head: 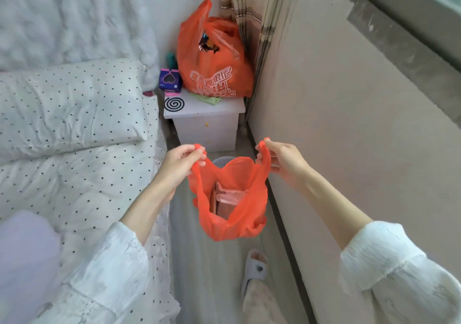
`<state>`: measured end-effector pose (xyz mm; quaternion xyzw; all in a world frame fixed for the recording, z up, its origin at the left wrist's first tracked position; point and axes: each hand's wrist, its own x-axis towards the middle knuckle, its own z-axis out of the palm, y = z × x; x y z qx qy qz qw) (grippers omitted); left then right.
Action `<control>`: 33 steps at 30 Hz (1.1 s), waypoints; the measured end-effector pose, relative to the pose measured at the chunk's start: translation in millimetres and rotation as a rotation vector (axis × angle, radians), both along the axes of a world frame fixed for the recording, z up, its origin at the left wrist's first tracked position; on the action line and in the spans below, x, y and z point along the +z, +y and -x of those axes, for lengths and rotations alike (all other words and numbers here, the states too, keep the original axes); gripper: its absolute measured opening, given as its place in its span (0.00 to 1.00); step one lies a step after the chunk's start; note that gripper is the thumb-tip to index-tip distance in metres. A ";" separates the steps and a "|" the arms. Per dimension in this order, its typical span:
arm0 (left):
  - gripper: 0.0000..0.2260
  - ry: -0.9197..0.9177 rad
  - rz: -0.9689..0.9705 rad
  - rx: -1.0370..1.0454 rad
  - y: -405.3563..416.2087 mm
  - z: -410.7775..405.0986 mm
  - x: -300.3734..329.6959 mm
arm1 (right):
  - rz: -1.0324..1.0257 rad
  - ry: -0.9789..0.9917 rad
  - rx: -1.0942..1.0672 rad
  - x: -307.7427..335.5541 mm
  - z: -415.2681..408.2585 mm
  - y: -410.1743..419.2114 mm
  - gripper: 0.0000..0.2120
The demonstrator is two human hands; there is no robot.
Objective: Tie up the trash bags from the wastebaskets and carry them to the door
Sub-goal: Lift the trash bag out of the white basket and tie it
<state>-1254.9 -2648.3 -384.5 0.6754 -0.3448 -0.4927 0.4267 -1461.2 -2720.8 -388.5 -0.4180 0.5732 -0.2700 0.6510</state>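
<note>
Left of the small orange plastic trash bag (230, 199) lies the bed with its white polka-dot bedding (74, 149). Our left hand (180, 164) has its fingers pinching the bag's left handle. The bag hangs in the air between our hands, mouth pulled open, just in front of a pale wastebasket rim (222, 160), likely so we can cross the handles into a knot. Our right hand (282, 160) pinches the bag's right handle. Beyond the bag, a larger printed orange bag (212, 74) sits on the white bedside cabinet (207, 124).
</note>
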 end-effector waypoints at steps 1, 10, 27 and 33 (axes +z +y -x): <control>0.08 -0.004 -0.010 -0.001 14.6 2.5 -5.0 | -0.007 0.010 0.000 -4.0 2.0 17.5 0.13; 0.11 0.042 -0.123 -0.023 108.1 57.6 -62.0 | -0.121 0.120 0.014 -55.3 46.6 118.4 0.12; 0.12 -0.053 -0.223 0.136 234.1 146.6 -283.5 | 0.059 0.342 0.266 -288.5 125.1 223.0 0.04; 0.10 -0.211 0.022 0.121 223.2 144.3 -362.0 | 0.422 0.516 0.177 -376.5 126.0 207.0 0.06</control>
